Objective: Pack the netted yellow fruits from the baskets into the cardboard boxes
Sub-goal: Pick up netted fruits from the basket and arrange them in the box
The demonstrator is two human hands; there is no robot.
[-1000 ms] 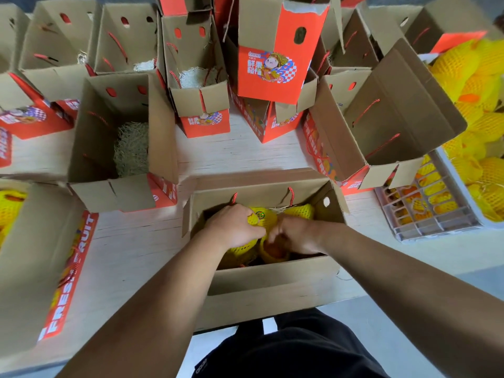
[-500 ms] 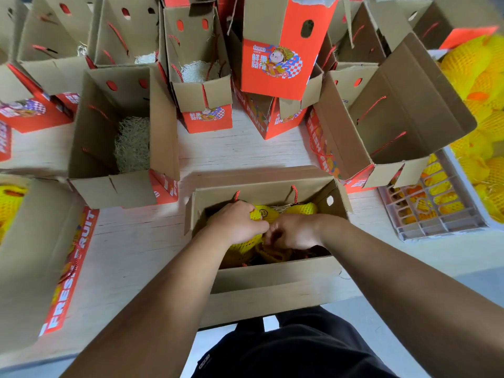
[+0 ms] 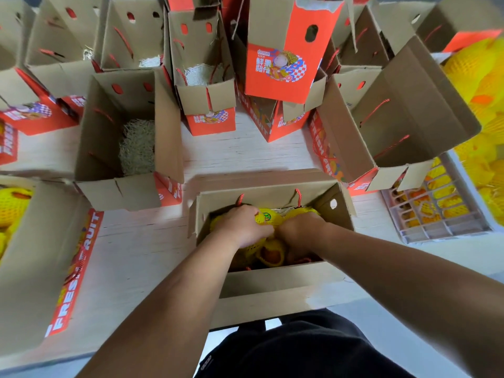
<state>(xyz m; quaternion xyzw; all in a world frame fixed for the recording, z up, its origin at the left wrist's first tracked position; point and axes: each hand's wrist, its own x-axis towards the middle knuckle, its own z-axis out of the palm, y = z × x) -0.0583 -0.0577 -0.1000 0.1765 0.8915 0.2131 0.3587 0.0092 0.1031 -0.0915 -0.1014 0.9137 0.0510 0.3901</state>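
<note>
An open cardboard box stands at the table's near edge, with several yellow netted fruits inside. Both hands reach into it. My left hand curls over a netted fruit that bears a green sticker. My right hand is beside it, fingers curled down among the fruits; what they hold is hidden. Another netted fruit with its orange skin showing lies below the hands. More netted fruits fill a pale plastic basket and a heap at the right.
Many open orange-and-brown boxes crowd the table's back. One at the left holds pale shredded padding. A large open box leans at the right. A box lying at the near left shows yellow fruit.
Both hands have shifted slightly inside the box, the right hand moving up toward the left, pressing among the fruits. The boxes have not moved.
</note>
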